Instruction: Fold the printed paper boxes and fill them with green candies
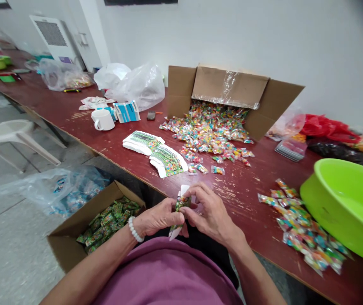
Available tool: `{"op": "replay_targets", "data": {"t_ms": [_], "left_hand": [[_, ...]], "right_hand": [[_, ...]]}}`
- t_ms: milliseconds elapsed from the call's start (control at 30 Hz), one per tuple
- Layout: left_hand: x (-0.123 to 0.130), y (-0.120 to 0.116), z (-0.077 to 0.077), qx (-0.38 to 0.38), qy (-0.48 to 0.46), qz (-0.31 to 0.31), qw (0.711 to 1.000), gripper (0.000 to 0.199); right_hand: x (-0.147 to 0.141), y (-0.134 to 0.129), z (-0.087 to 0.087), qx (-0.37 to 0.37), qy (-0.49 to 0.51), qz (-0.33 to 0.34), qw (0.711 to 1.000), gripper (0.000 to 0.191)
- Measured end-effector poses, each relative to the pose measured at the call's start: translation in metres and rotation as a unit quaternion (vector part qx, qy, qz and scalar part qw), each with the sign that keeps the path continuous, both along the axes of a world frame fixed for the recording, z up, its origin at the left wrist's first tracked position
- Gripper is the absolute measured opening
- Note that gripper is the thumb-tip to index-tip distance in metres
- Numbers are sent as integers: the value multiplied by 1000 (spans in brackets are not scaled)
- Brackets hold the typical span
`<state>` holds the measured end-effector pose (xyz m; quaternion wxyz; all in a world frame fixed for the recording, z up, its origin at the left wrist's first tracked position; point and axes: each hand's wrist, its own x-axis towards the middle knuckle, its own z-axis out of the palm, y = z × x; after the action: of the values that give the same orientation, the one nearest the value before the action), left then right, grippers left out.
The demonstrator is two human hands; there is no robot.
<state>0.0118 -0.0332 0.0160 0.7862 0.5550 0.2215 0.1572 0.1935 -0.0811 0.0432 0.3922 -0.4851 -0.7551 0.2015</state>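
Between my two hands is a small printed green carton (181, 202) with white end flaps standing out at the top and bottom. My left hand (160, 218) grips it from the left, with a bead bracelet on the wrist. The fingers of my right hand (208, 212) close on its right side and upper end. What is inside the carton is hidden. Just beyond my hands, flat printed cartons (168, 161) lie fanned on the table, beside another fanned stack (141, 142). Small clear-wrapped colourful candies (213, 131) spill from an open cardboard box (228, 84).
On the right stand a lime-green basin (333, 212) and a pile of wrapped candies (311, 237). A white mug (103, 120) is at the back left. Below the table edge, a cardboard box (63, 237) holds green packets (111, 220); a white stool (12, 133) stands left.
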Motion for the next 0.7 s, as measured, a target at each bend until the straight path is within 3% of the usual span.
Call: {"op": "replay_targets", "data": {"t_ms": [200,367,467,533,633,700], "left_hand": [[-8,7,-1,10,27,-52,998,56],[-6,5,-4,9,44,-73,996,38],[-2,0,0,-30,74,-62,995,32],[1,-3,3,-49,96,-7,994,30],[1,-4,4,-33,87,83,992,27],[1,-4,1,-36,72,107,991,29]], "right_hand": [[9,0,6,-44,25,51,997,14],[16,0,3,-152,27,103,983,11],[15,2,-7,-210,96,132,964,15],[12,3,-17,-213,158,104,959,17],[4,5,-32,-148,184,-38,971,30],[0,7,-40,-144,203,-69,966,30]]}}
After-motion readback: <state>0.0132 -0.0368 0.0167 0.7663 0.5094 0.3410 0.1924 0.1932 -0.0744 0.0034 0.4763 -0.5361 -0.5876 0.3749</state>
